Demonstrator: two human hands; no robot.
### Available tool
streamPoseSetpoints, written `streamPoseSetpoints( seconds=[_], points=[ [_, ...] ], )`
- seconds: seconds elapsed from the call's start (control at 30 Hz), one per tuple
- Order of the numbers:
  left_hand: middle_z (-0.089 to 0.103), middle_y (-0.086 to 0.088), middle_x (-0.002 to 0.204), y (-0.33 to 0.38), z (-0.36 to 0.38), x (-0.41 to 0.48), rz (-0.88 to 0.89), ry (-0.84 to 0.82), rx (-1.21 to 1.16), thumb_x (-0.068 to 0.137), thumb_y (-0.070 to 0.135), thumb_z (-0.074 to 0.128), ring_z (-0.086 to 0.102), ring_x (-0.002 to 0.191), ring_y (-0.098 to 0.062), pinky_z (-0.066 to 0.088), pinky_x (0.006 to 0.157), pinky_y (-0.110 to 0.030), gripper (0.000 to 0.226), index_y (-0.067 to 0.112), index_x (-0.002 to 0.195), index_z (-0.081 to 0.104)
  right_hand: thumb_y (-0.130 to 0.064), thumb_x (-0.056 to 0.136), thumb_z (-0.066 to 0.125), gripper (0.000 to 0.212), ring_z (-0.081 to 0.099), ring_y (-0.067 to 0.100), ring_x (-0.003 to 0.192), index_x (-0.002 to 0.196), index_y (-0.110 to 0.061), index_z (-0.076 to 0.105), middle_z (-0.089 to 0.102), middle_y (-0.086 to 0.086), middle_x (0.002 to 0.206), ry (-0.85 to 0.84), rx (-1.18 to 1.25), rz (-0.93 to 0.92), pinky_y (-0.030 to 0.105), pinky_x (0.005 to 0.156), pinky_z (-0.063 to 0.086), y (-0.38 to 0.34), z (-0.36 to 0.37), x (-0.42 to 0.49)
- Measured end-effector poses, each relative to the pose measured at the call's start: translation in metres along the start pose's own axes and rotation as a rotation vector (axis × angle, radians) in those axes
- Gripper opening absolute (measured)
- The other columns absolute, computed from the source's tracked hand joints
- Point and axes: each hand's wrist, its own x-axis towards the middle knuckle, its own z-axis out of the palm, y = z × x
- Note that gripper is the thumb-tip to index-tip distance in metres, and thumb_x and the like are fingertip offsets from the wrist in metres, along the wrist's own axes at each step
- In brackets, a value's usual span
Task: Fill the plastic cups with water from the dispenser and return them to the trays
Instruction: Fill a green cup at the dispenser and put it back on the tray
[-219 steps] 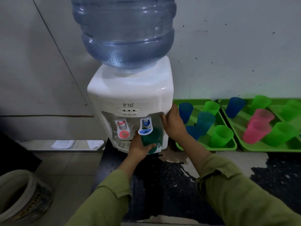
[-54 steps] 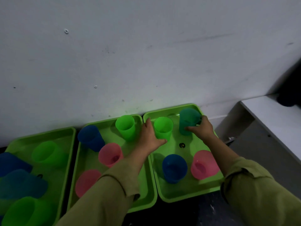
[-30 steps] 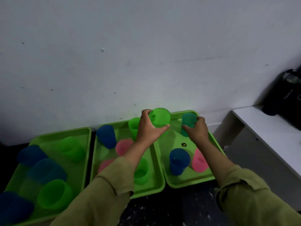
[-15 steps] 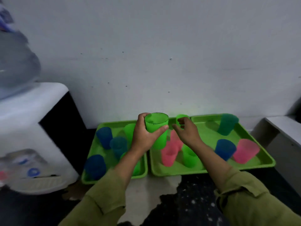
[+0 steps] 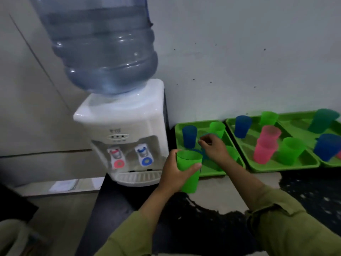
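The single head-worn wide-angle camera looked forward and down, from near, onto the water dispenser [image 5: 127, 130] at left and green trays [image 5: 275, 165] at right.

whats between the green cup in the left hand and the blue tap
Head view: only the left hand gripping the cup, then the dispenser's white front corner beside the blue tap.

At one o'clock, a pale wall [image 5: 239, 43] flecked with dark specks. At five o'clock lies the bench [image 5: 212, 218], black with a worn pale patch. At eight o'clock, papers [image 5: 62, 185] lie on a low ledge, floor [image 5: 64, 218] just below, and a blurred pale shape [image 5: 14, 235] sits at the edge.
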Motion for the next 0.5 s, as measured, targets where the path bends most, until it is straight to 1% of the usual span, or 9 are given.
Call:
streamPoseSetpoints(
  seconds=[0.07,0.1,0.17,0.23,0.27,0.33,0.4,0.5],
  points=[
    [0.064,0.006,0.099,-0.015,-0.019,-0.009,-0.048,0.013,0.003,0.06,0.042,0.084,0.063,0.087,-0.004,0.051,0.072,-0.019,0.057,0.024,0.103,0.051,-0.022,0.087,0.063,0.026,0.061,0.022,0.095,0.106,-0.004,0.062,0.067,0.012,0.104,-0.02,-0.012,0.0,0.016,0.074,0.037,-0.01,0.023,-0.009],
    [0.064,0.007,0.098,-0.022,-0.027,-0.011,-0.079,0.016,0.005,0.059,0.043,0.084,0.063,0.087,-0.004,0.05,0.069,-0.014,0.057,0.025,0.102,0.051,-0.022,0.088,0.063,0.029,0.06,0.022,0.099,0.11,-0.004,0.06,0.066,0.012,0.108,-0.03,-0.017,-0.003,0.016,0.075,0.036,-0.014,0.031,-0.013],
    [0.065,0.008,0.096,-0.038,-0.043,-0.017,-0.147,0.02,0.015,0.057,0.046,0.084,0.063,0.085,-0.002,0.048,0.064,-0.01,0.057,0.027,0.098,0.05,-0.024,0.088,0.062,0.041,0.057,0.024,0.11,0.123,-0.004,0.053,0.061,0.013,0.12,-0.076,-0.025,-0.025,0.02,0.084,0.038,-0.021,0.05,-0.021],
    [0.065,0.007,0.095,-0.053,-0.055,-0.02,-0.205,0.032,0.011,0.057,0.046,0.084,0.064,0.085,-0.004,0.049,0.064,-0.013,0.056,0.027,0.096,0.049,-0.026,0.088,0.062,0.054,0.051,0.026,0.12,0.134,-0.006,0.042,0.052,0.014,0.133,-0.131,-0.037,-0.052,0.028,0.093,0.04,-0.026,0.064,-0.026],
    [0.065,0.006,0.096,-0.06,-0.061,-0.021,-0.236,0.042,0.015,0.058,0.045,0.084,0.063,0.085,-0.005,0.05,0.066,-0.016,0.056,0.026,0.096,0.048,-0.028,0.088,0.061,0.059,0.048,0.026,0.124,0.138,-0.008,0.036,0.047,0.013,0.139,-0.155,-0.041,-0.058,0.029,0.094,0.04,-0.029,0.07,-0.028],
    [0.064,0.002,0.101,-0.073,-0.072,-0.02,-0.286,0.08,0.011,0.061,0.041,0.083,0.062,0.088,-0.009,0.05,0.069,-0.022,0.057,0.02,0.101,0.047,-0.031,0.089,0.061,0.068,0.042,0.027,0.13,0.144,-0.013,0.027,0.039,0.011,0.146,-0.2,-0.033,-0.056,0.027,0.095,0.036,-0.035,0.082,-0.031],
    [0.063,-0.002,0.104,-0.083,-0.082,-0.016,-0.312,0.118,0.015,0.065,0.036,0.082,0.061,0.09,-0.014,0.048,0.072,-0.025,0.059,0.014,0.107,0.047,-0.03,0.088,0.061,0.07,0.043,0.026,0.13,0.145,-0.013,0.024,0.04,0.01,0.145,-0.223,-0.015,-0.071,0.029,0.097,0.037,-0.041,0.091,-0.032],
    [0.061,-0.002,0.101,-0.09,-0.095,-0.003,-0.359,0.145,0.033,0.065,0.035,0.083,0.059,0.088,-0.016,0.047,0.071,-0.025,0.058,0.012,0.105,0.047,-0.021,0.087,0.062,0.055,0.054,0.026,0.117,0.135,-0.015,0.036,0.055,0.005,0.125,-0.221,0.045,-0.132,0.033,0.089,0.046,-0.048,0.099,-0.033]
  ],
)
